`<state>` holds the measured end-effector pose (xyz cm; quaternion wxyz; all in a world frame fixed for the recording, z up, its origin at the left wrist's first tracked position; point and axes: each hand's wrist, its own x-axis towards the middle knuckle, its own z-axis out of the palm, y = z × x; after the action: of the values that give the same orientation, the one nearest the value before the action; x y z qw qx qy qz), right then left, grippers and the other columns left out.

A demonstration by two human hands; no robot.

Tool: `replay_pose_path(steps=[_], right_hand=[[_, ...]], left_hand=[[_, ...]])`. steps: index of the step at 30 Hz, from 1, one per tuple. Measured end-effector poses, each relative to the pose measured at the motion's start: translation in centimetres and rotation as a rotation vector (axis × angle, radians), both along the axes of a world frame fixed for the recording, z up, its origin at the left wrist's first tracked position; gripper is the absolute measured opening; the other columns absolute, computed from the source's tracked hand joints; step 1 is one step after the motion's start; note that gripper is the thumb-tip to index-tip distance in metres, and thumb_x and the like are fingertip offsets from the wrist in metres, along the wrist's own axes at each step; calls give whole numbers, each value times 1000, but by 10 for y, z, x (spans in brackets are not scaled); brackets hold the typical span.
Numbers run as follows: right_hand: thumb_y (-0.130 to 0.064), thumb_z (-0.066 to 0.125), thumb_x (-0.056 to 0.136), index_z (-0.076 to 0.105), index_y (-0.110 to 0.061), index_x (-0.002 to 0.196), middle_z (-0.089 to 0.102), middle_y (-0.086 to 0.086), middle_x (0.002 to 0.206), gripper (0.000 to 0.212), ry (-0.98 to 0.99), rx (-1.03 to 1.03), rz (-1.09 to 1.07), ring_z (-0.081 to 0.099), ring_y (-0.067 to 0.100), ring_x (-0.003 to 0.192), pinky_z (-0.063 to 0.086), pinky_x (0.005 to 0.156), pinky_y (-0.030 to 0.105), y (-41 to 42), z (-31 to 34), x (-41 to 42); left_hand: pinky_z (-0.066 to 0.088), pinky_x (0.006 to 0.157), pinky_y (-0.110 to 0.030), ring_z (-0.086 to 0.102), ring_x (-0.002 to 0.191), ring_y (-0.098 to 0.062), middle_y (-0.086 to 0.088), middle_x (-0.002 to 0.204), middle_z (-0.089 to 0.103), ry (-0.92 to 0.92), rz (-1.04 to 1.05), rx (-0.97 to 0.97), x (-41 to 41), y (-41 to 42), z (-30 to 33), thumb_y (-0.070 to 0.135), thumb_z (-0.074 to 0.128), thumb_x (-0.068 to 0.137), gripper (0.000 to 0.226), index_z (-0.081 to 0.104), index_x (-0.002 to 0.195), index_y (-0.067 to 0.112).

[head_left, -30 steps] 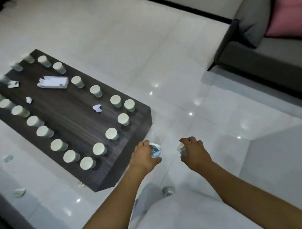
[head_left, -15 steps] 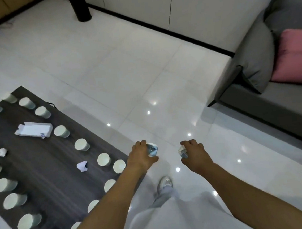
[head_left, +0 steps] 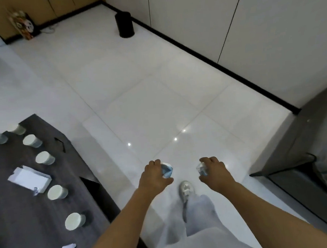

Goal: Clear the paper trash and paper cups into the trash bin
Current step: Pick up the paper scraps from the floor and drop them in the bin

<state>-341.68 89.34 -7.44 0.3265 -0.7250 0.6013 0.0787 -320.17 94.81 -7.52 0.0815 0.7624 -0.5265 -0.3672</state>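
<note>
My left hand [head_left: 155, 178] gripped a crumpled paper cup [head_left: 167, 170]; my right hand [head_left: 214, 171] gripped a crushed paper wad [head_left: 201, 169], both held over the white tiled floor [head_left: 156, 97]. Upright paper cups [head_left: 45, 157] lined the dark tabletop [head_left: 29, 222] at left. Black trash bin [head_left: 124, 24] stood far ahead by the wall.

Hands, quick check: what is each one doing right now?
Left hand: grips a crumpled paper cup.
Right hand: grips a crumpled piece of paper trash.
</note>
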Motion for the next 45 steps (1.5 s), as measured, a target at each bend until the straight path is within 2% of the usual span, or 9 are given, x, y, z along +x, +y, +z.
replay_pose_path(steps=[6, 11, 16, 21, 27, 34, 45], right_hand=[[-25, 63, 86, 38, -19, 142, 41, 9, 137, 61, -17, -17, 104, 46, 32, 116, 44, 91, 30, -177, 14, 33], [-25, 64, 86, 40, -19, 141, 42, 8, 136, 61, -79, 26, 189, 47, 31, 117, 45, 95, 32, -291, 25, 88], [-24, 67, 84, 42, -18, 140, 43, 9, 135, 62, -128, 9, 183, 48, 32, 117, 42, 99, 33, -423, 23, 156], [-23, 65, 85, 42, -19, 140, 43, 8, 135, 60, -125, -35, 187, 47, 32, 117, 44, 96, 33, -559, 31, 229], [-23, 65, 84, 43, -20, 138, 44, 8, 132, 58, -107, -16, 193, 48, 31, 115, 46, 94, 34, -686, 41, 290], [-26, 65, 85, 41, -20, 140, 43, 7, 134, 60, -94, 4, 199, 46, 29, 117, 45, 95, 33, -847, 21, 358], [-26, 65, 85, 44, -22, 137, 44, 5, 131, 56, -103, -32, 246, 50, 28, 112, 48, 91, 33, -1137, 40, 486]], left_hand=[[44, 92, -32, 49, 111, -22, -6, 122, 49, -2, 116, -23, 25, -149, 13, 41, 75, 74, 69, 43, 127, 12], [44, 92, -32, 49, 111, -21, -6, 123, 49, -18, 199, -5, 68, -249, 19, 42, 75, 73, 70, 43, 128, 12], [41, 93, -31, 48, 114, -23, -7, 125, 49, -40, 218, -23, 130, -372, 14, 42, 75, 74, 71, 42, 130, 11], [42, 92, -31, 47, 113, -22, -7, 125, 48, -28, 217, -41, 202, -504, 20, 41, 75, 74, 70, 43, 128, 12], [44, 93, -32, 46, 115, -21, -6, 126, 47, -45, 180, -39, 269, -633, 36, 42, 74, 75, 72, 41, 131, 12], [43, 90, -28, 48, 113, -20, -5, 123, 47, -13, 226, -41, 346, -799, 28, 41, 76, 74, 72, 42, 130, 13], [45, 96, -33, 48, 115, -19, -4, 127, 46, -59, 248, -38, 470, -1075, 52, 43, 74, 75, 75, 39, 134, 14]])
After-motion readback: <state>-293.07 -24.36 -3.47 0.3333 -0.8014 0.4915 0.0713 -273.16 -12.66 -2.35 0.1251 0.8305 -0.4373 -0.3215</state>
